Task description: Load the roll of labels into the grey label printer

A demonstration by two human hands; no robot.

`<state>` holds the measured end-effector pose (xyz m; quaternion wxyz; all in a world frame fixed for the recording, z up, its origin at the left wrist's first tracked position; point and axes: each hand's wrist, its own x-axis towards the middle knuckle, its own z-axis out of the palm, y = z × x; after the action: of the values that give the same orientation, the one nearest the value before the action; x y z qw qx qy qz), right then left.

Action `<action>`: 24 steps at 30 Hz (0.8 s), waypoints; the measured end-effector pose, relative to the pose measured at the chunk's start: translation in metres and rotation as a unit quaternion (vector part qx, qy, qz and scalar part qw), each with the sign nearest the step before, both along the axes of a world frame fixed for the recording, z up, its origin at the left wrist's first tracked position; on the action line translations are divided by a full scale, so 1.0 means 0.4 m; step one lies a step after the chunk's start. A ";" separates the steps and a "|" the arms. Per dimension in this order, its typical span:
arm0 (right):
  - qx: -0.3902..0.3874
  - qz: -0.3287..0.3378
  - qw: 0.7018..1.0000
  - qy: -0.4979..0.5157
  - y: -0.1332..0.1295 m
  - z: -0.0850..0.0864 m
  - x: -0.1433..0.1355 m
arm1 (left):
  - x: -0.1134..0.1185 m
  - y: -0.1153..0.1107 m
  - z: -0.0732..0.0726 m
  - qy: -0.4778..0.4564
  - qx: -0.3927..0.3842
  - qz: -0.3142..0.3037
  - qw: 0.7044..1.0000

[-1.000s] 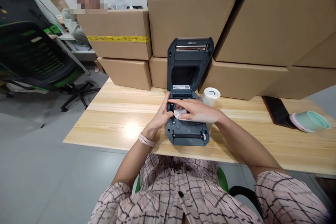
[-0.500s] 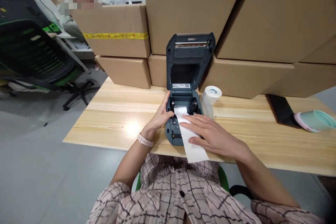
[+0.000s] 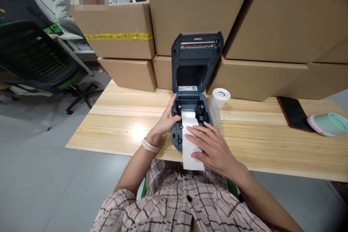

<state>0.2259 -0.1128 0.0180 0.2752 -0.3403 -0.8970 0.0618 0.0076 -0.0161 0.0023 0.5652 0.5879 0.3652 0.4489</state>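
Observation:
A dark grey label printer [image 3: 176, 136] stands on the table with its lid [image 3: 191, 59] raised. Along its left side my left hand [image 3: 165, 119] grips the body, thumb over the rim and fingers on the outer wall. A strip of white label paper [image 3: 190, 161] runs from a small roll inside, over the printer's front, past the table edge. My right hand [image 3: 212, 146] lies on this strip, fingers spread and fairly flat, pressing its right part. Right of the printer stands a white roll [image 3: 221, 95] on something wrapped in clear plastic, partly hidden.
Cardboard boxes [image 3: 187, 14] are stacked behind the printer. At the right of the wooden table [image 3: 252, 134] lie a dark phone [image 3: 293, 112] and a mint-green cup [image 3: 330, 123] on its side. An office chair [image 3: 35, 58] is at left; a person sits beyond the boxes.
The paper strip has swung left and now lies straighter along the printer. My right hand has shifted slightly left and down with it. My left hand stays in place.

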 end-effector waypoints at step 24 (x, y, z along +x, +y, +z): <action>-0.019 0.031 0.995 0.090 -0.003 0.000 0.031 | -0.009 0.011 -0.028 0.065 0.047 0.024 0.997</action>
<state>0.2384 -0.1139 0.0180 0.3464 -0.3107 -0.8773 0.1175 0.0041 -0.0118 -0.0087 0.5013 0.6324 0.3938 0.4400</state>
